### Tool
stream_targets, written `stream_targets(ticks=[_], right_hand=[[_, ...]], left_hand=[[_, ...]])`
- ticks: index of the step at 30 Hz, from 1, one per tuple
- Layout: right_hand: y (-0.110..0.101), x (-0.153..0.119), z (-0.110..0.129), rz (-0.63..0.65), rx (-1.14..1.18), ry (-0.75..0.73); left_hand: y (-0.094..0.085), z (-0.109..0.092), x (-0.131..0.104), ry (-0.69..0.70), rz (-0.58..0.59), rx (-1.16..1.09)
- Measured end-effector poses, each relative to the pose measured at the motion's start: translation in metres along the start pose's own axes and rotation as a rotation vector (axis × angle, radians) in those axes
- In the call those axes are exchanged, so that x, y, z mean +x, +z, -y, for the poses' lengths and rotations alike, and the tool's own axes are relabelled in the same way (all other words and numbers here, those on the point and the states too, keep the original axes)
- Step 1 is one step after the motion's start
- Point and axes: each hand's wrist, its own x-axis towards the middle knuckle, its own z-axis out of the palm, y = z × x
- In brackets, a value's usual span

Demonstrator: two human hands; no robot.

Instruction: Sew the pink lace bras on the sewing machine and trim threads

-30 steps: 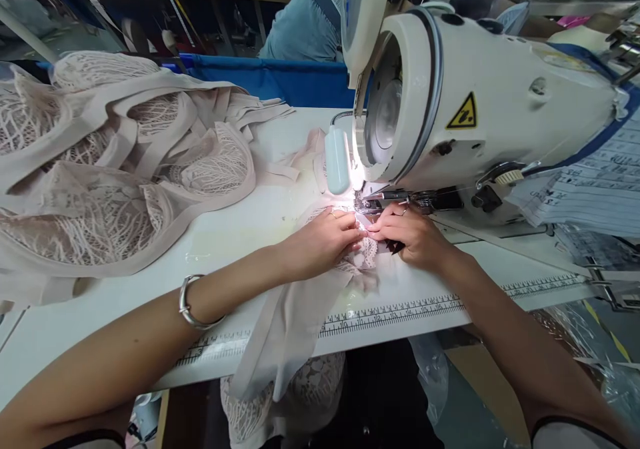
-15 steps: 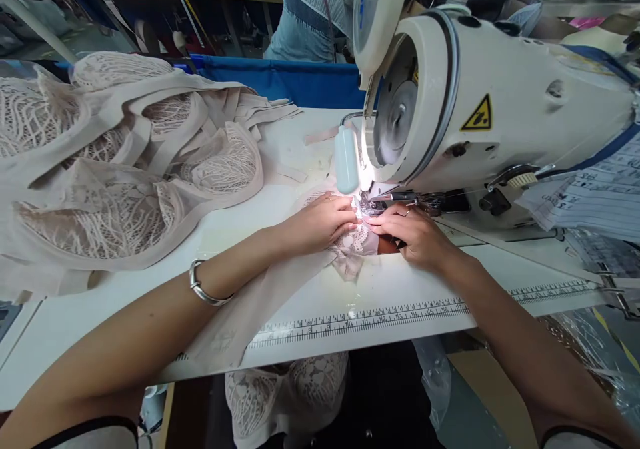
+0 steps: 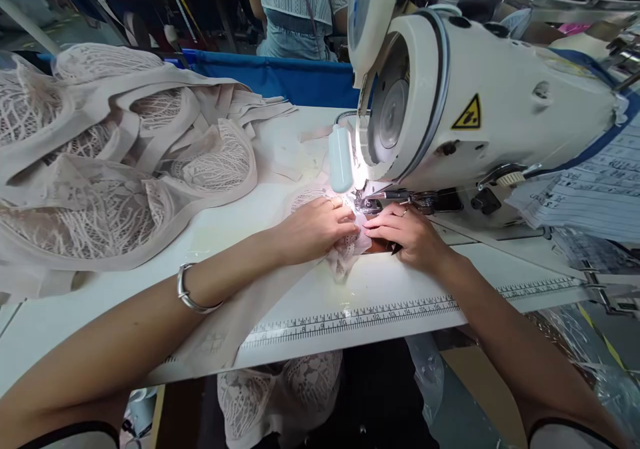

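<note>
Nearest, a beige band [image 3: 260, 302] of the lace piece [image 3: 350, 246] trails over the front edge of the surface [image 3: 125, 302], past its printed ruler [image 3: 350, 317], so the spare length hangs clear of the seam. The left hand [image 3: 313, 229] lies flat on the lace, fingers pressed down rather than closed round it, likely to keep it taut. The right hand [image 3: 410, 232] does the same from the other side, fingertips nearly meeting the left's just in front of the presser foot [image 3: 367, 204]; the lace sits between them under the needle. The lamp [image 3: 340, 158] lights that spot. Behind stands the machine [image 3: 480, 109]. To the left a pile of lace pieces [image 3: 115, 169] lies heaped, within reach. Beyond is a blue bin [image 3: 280, 79]; its contents are hidden.
</note>
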Motion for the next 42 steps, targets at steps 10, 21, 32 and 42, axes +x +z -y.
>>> stream_targets(ticks=[10, 21, 32, 42], right_hand=[[0.002, -0.003, -0.002, 0.026, -0.003, 0.018], [0.001, 0.001, 0.004, 0.008, 0.134, 0.053], [0.002, 0.000, 0.002, -0.021, 0.125, 0.013], [0.003, -0.001, 0.002, -0.066, 0.072, -0.007]], left_hand=[[-0.001, -0.007, 0.000, -0.071, 0.025, 0.038], [0.001, -0.010, 0.001, -0.140, -0.016, 0.028], [0.004, -0.013, 0.001, -0.064, -0.037, -0.086], [-0.003, -0.010, -0.003, -0.144, 0.038, 0.157]])
